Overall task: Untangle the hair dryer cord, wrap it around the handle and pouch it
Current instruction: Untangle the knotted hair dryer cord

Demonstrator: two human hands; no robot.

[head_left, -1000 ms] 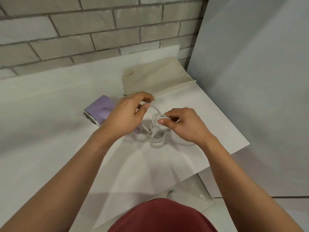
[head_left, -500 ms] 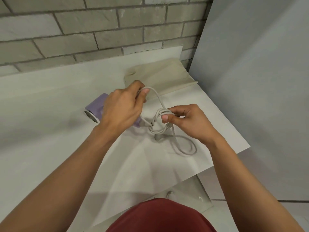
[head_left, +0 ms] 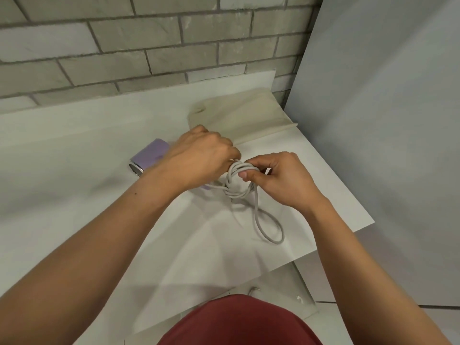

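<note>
A lilac hair dryer [head_left: 149,155] lies on the white table [head_left: 74,158], its barrel pointing left; my left hand [head_left: 201,158] covers its handle. The grey cord [head_left: 267,225] is bunched in a tangle of loops between my hands, and one long loop trails toward me on the table. My left hand grips the tangle at its left side, fingers curled and hidden underneath. My right hand [head_left: 281,180] pinches several strands of the bunch between thumb and fingers. A beige cloth pouch [head_left: 239,118] lies flat behind my hands.
A grey brick wall [head_left: 149,46] runs behind the table. A plain grey panel [head_left: 385,120] stands at the right, close to the table's right edge. A sheet or bag [head_left: 286,295] lies on the floor below the front edge.
My left hand has dropped from holding a strand lifted high and now meets the right hand at the bunch. The loop lying toward me has grown longer.
</note>
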